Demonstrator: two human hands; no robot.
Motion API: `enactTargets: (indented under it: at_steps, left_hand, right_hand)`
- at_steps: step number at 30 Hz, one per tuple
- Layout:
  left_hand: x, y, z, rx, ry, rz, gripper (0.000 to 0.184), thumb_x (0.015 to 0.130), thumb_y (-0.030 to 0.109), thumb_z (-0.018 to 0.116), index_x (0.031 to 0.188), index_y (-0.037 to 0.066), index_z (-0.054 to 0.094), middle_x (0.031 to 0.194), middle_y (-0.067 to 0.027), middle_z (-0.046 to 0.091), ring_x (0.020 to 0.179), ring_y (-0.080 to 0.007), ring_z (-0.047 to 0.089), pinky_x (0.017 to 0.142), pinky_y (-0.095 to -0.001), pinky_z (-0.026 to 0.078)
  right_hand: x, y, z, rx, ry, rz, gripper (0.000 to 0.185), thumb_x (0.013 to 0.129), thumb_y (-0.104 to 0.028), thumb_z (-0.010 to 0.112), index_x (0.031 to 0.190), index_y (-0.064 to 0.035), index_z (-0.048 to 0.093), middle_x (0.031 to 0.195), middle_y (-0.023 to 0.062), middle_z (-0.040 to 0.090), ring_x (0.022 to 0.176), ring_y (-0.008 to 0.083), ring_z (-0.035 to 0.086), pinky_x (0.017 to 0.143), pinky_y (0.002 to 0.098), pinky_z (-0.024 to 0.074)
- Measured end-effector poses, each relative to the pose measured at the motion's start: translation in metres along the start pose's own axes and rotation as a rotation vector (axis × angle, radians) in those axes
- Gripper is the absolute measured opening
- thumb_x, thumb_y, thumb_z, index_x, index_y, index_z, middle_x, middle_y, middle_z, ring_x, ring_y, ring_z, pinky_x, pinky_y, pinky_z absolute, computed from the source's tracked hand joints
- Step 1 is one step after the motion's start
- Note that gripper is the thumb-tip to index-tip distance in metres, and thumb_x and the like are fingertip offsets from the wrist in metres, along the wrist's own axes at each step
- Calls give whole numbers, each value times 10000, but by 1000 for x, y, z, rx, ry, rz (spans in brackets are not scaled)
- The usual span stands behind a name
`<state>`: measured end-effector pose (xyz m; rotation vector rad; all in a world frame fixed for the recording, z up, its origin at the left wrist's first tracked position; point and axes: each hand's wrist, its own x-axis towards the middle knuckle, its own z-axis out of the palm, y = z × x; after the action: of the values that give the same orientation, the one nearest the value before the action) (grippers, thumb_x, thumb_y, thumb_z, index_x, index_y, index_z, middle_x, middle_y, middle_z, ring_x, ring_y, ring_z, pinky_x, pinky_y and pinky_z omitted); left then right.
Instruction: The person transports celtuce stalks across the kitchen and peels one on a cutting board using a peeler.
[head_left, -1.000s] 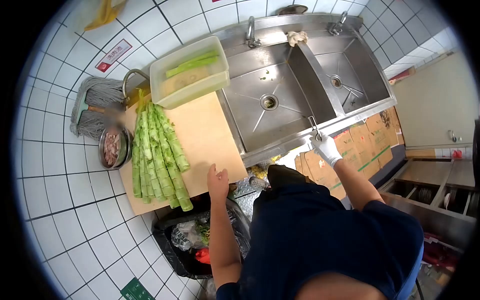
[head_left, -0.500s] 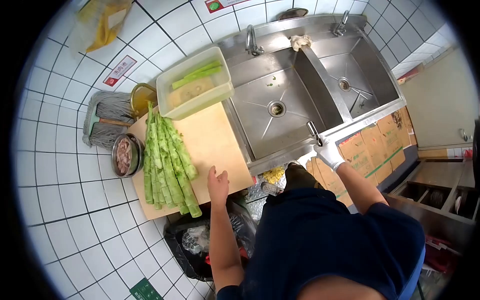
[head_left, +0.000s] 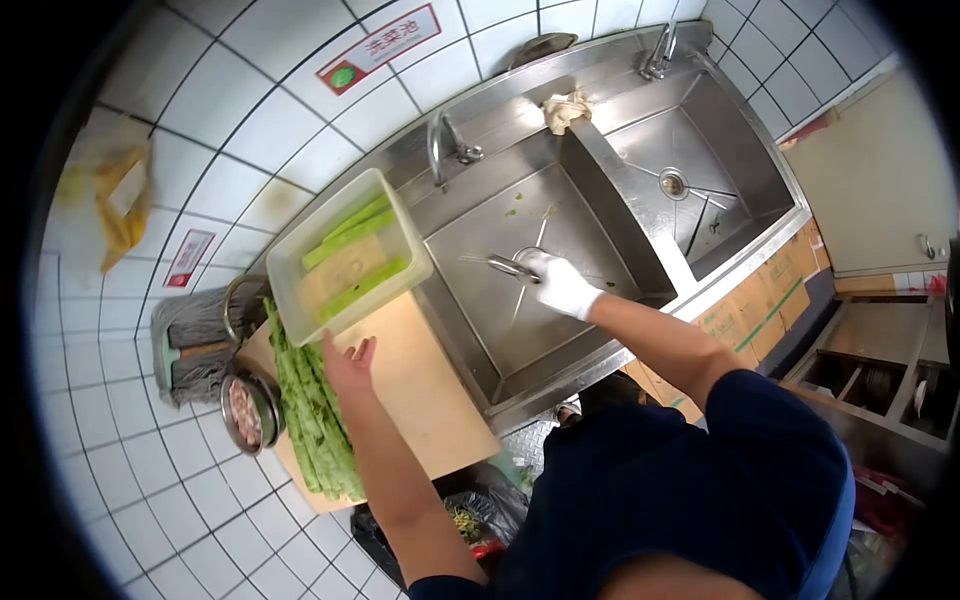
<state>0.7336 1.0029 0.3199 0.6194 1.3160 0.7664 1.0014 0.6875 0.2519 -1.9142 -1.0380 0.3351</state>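
Note:
My left hand [head_left: 350, 362] is bare, its fingers apart and empty, by the near corner of a translucent plastic bin [head_left: 410, 262]. Inside the bin are peeled green stalks [head_left: 345, 238] and a pale board or slab [head_left: 340, 272]. Leafy green stems [head_left: 312, 420] lie in a pile on the wooden board [head_left: 425, 400], just left of that hand. In a white glove, my right hand [head_left: 562, 285] is closed around a metal peeler-like tool [head_left: 513, 268] above the left sink basin [head_left: 520, 340].
Two metal bowls, one with pieces of meat [head_left: 243, 412], stand left of the stems. A faucet [head_left: 440, 145] rises behind the left basin; a cloth [head_left: 567, 110] hangs on the divider. A grey mop [head_left: 195, 340] leans on the wall. A black-bagged bin [head_left: 490, 510] sits below the board.
My left hand has moved forward to the plastic bin. My right hand, with the tool, has gone from the sink's front edge to over the left basin. The view has shifted.

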Motion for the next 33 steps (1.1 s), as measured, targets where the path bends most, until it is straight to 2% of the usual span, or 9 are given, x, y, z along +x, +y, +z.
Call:
enactTargets:
  at_steps: [4,7,9,13,16,22,25,29,33]
  left_hand:
    - [57,9,9,-155,-52,-105,980,939,356,737,1622,46,106,1535,-394,220,1352,-526,452,983,-591,595]
    - [77,2,12,-150,-32,-86,1003,961,329,694,1621,9,11,1509,-362,299,1364,-503,443,990,-583,593]
    - [74,5,17,-93,15,-59,876,969,267,640,1594,7,85,1505,-405,263,1319,-560,467,968,-571,612]
    - [91,21,7,-107,-91,-211,691,955,154,539,1530,-43,212,1497,-420,280,1273,-603,493,954,-557,631]
    - [111,26,-3,-111,-207,-375,646,912,85,500,1492,-85,273,1473,-405,352,1254,-590,524,955,-573,630]
    - [91,9,-13,-106,-370,-265,640,846,-20,502,1451,-130,325,1402,-360,479,1271,-532,545,1033,-641,567]
    - [68,-5,-5,-135,-341,-233,640,831,-36,501,1445,-120,339,1400,-353,489,1272,-542,544,1064,-660,538]
    - [34,-20,5,-203,-333,-196,630,862,-27,489,1474,-84,349,1442,-318,486,1294,-535,535,1058,-648,549]
    - [7,-42,7,-199,-358,-160,604,916,3,473,1509,-34,365,1488,-271,485,1339,-497,524,1066,-614,558]
  right_hand:
    - [74,-3,26,-27,-78,74,231,871,-92,626,1071,-19,716,1052,235,709,929,432,688,857,472,561]
    - [93,16,32,-24,-79,139,253,879,-115,617,1088,-23,727,1039,237,716,938,428,694,863,468,560]
    - [91,40,30,25,-6,155,271,882,-126,611,1102,-30,734,1025,237,723,940,428,699,862,467,560]
    - [105,24,8,99,-185,594,317,961,-320,687,1113,-47,740,944,178,736,892,296,707,845,363,549]
    - [123,13,36,168,-84,390,415,944,-423,737,1073,-29,740,892,140,719,826,257,684,817,342,546]
    - [170,-43,79,371,-228,430,596,845,-518,814,1093,14,709,903,153,719,824,269,677,833,358,544]
    - [174,-59,87,219,-264,443,548,817,-451,823,1106,-2,699,890,170,712,815,272,679,816,360,547]
    - [164,-57,81,310,-227,462,324,810,-229,712,1056,-17,703,800,179,693,753,275,689,756,360,553]
    - [141,-59,48,337,-366,573,417,815,-199,706,1188,-14,720,818,139,740,723,216,739,739,322,575]
